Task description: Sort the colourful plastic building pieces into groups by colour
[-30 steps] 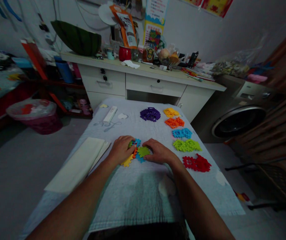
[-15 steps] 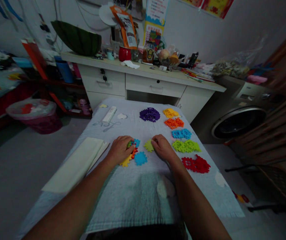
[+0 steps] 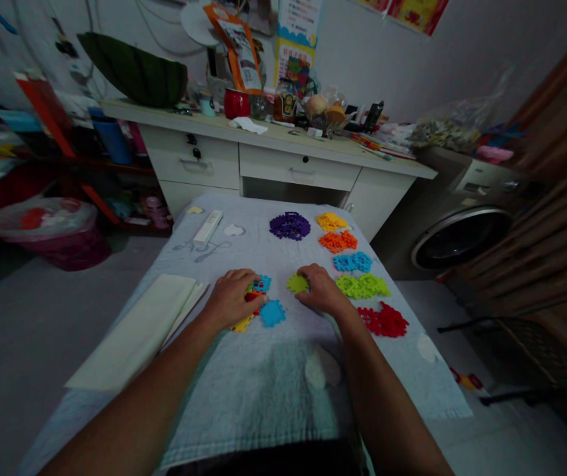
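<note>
My left hand [image 3: 230, 297] rests on a small cluster of interlocking plastic tiles, its fingers and thumb curled about their left side. Blue window-like tile [image 3: 264, 283], a yellow tile [image 3: 242, 324] and some red and green show around the fingers. Just right of the thumb lies a flat blue notched tile [image 3: 272, 313]; whether it is joined to the cluster I cannot tell. Across a short gap, my right hand [image 3: 320, 288] grips the right edge of a lime-green notched tile [image 3: 295, 283] between thumb and fingers. Part of that tile is hidden by the hand.
Right on the cloth-covered table lie piles of yellow [image 3: 331, 221], orange [image 3: 338, 241], blue [image 3: 352, 262], green [image 3: 363, 286] and red [image 3: 385, 320] tiles, with purple ones [image 3: 290, 226] farther back. A folded cream cloth [image 3: 135, 330] and a white power strip [image 3: 208, 228] lie left.
The whole view has shifted slightly. My right hand's fingers and thumb have spread around the green tile's edge. My left hand stays on the cluster.
</note>
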`<state>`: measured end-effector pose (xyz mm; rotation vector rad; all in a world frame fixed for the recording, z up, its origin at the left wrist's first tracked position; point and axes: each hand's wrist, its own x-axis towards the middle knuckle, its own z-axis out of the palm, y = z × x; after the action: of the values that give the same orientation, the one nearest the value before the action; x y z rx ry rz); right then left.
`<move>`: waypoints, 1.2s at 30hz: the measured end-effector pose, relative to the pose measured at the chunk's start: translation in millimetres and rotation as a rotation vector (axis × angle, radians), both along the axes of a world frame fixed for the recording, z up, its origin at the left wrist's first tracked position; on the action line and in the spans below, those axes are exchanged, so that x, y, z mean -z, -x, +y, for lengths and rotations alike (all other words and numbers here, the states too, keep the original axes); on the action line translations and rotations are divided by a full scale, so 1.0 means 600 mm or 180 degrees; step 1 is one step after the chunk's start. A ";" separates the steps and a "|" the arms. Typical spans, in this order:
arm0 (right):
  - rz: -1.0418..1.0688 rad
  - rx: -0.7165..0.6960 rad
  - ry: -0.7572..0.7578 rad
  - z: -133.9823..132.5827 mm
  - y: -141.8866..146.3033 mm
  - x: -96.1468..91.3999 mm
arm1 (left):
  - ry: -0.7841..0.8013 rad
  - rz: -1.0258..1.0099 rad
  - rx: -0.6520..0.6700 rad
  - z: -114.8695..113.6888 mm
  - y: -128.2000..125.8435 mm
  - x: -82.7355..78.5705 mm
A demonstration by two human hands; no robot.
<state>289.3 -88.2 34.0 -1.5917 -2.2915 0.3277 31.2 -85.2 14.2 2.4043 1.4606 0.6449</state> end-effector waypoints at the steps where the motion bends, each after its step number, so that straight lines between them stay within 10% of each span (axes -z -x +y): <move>1: 0.0003 0.0073 -0.0064 0.001 -0.011 -0.007 | -0.0001 0.0012 0.0002 0.000 0.000 0.000; 13: -0.0665 0.1929 -0.0198 -0.022 -0.221 -0.044 | 0.0014 -0.0038 0.0005 0.002 0.000 0.003; 25: -0.0637 0.2235 -0.0084 -0.038 -0.227 -0.045 | -0.0002 0.0027 0.0048 0.005 0.003 0.005; 30: 0.0006 0.1304 -0.0490 -0.021 -0.160 -0.056 | 0.0017 -0.0065 0.0069 0.006 0.003 0.005; 36: 0.0489 -0.0548 0.0203 -0.020 -0.010 -0.046 | -0.0005 -0.0192 0.0050 0.005 0.001 -0.001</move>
<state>295.5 -100.2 61.5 -1.3491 -2.3234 0.5506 30.6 -81.9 15.0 2.3735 1.4161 0.7088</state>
